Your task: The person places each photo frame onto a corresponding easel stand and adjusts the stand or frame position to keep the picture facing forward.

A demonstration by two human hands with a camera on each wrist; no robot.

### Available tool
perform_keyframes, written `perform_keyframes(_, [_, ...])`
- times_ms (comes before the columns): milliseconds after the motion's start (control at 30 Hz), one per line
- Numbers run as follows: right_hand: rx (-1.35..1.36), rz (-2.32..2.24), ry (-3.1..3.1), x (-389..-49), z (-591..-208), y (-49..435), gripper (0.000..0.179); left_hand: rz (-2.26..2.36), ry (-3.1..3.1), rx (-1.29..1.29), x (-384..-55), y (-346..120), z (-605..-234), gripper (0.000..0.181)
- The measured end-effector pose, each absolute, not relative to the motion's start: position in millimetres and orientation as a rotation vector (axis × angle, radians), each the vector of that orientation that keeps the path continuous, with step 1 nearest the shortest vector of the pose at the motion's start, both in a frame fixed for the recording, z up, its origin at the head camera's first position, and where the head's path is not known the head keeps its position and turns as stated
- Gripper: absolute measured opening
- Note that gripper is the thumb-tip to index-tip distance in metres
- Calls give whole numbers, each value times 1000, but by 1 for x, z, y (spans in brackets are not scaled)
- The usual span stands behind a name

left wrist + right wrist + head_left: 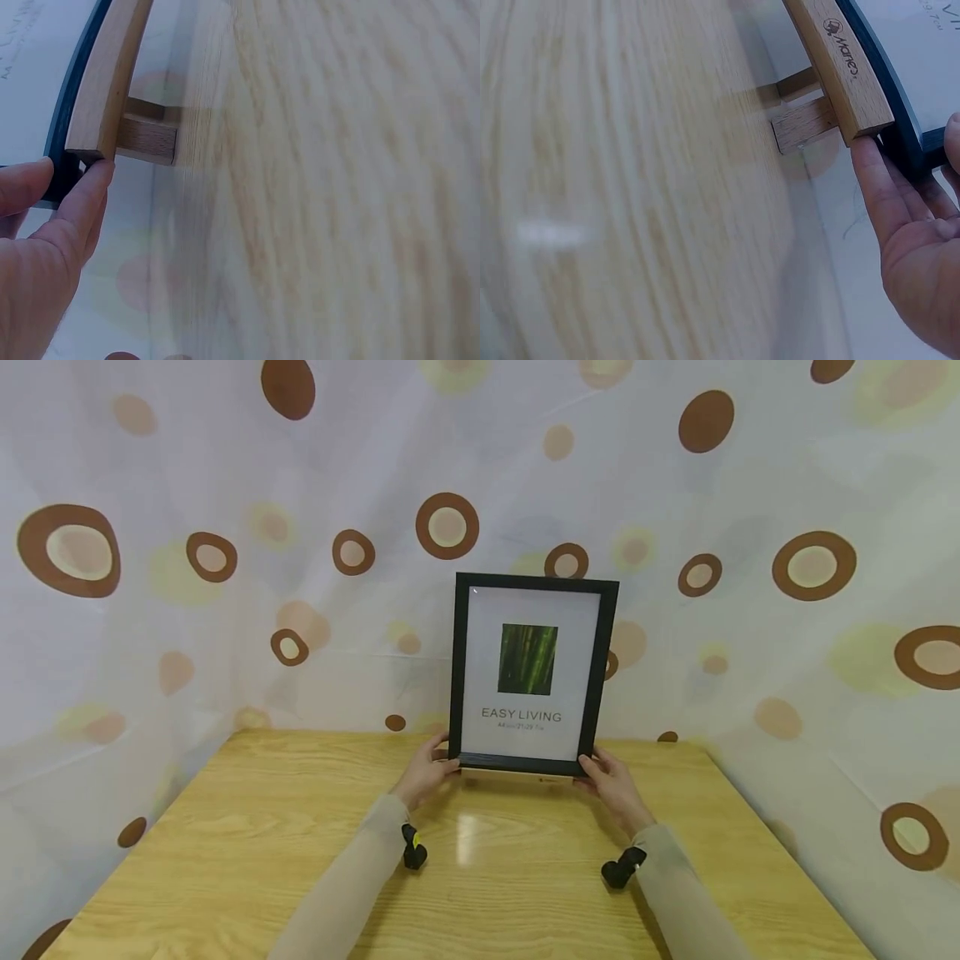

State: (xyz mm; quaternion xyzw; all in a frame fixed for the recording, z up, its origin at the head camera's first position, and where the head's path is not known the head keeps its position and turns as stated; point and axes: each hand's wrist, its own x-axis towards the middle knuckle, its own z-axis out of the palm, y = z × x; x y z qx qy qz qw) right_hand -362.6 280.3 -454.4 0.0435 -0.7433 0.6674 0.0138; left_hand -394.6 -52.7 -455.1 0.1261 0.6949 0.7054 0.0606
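Note:
A black picture frame (534,672) stands upright, tilted slightly sideways, showing a green bamboo picture and the words "EASY LIVING". Its bottom edge is at a wooden ledge (517,776) with short legs (806,124), which looks like a small tabletop easel; the rest of it is hidden behind the frame. At the lower left corner, my left hand (427,772) grips the frame, thumb in front and fingers underneath, touching the ledge's end in the left wrist view. My right hand (615,783) holds the lower right corner likewise, a fingertip against the ledge.
The wood-grain table (300,877) reaches to a pale curtain (360,627) with brown rings and dots, which surrounds the back and both sides. A black wrist device (413,848) is strapped to the left sleeve, another (623,868) to the right.

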Motion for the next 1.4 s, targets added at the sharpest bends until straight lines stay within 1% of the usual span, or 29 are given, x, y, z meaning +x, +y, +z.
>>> perform_keyframes(200, [177,2088,-2312,-364,-453,275,56,2089,2155,386,-393,-61,-451,58])
perform_keyframes(433, [160,2128,-2291,-367,-453,264,56,2059,2180,393,-393,-74,-450,55])
perform_keyframes(633, [134,2131,-2283,-368,-455,256,52,2044,2205,395,-393,-82,-452,57])
perform_keyframes(1000, [164,2148,-2282,-369,-454,240,54,2040,2225,351,-393,-98,-453,60])
perform_keyframes(1400, [181,2153,-2292,-373,-461,227,55,2028,2244,390,-389,-114,-453,58])
